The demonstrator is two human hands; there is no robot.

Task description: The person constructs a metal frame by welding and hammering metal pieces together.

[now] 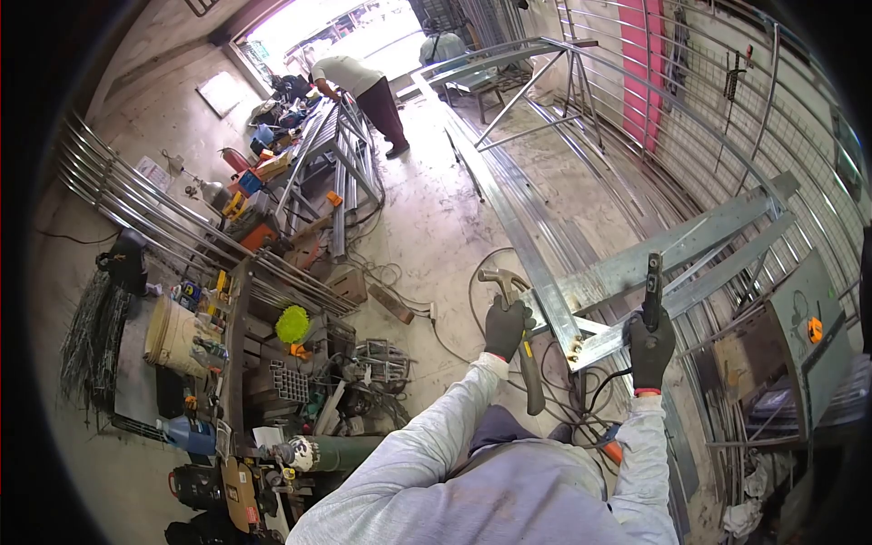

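Note:
My left hand [507, 329], in a dark glove, is closed around a claw hammer [530, 374]. The hammer's head sticks out above my fist and its handle hangs below. In my gloved right hand [650, 352] is a dark welding electrode holder [653, 277], pointing upward; a black cable [607, 381] runs near its lower end. Between my hands, galvanized metal profiles [550, 300] meet at a corner, where brownish burnt marks [576, 347] show. Neither tool appears to touch that corner.
A co-worker [359, 77] bends over a cluttered metal rack [318, 136] ahead. Cables [554, 409] loop over the floor by my legs. Left are a bench with tools and a green gas cylinder [341, 452]. Right stand a metal grille [727, 109] and a panel with an orange tape measure [815, 329].

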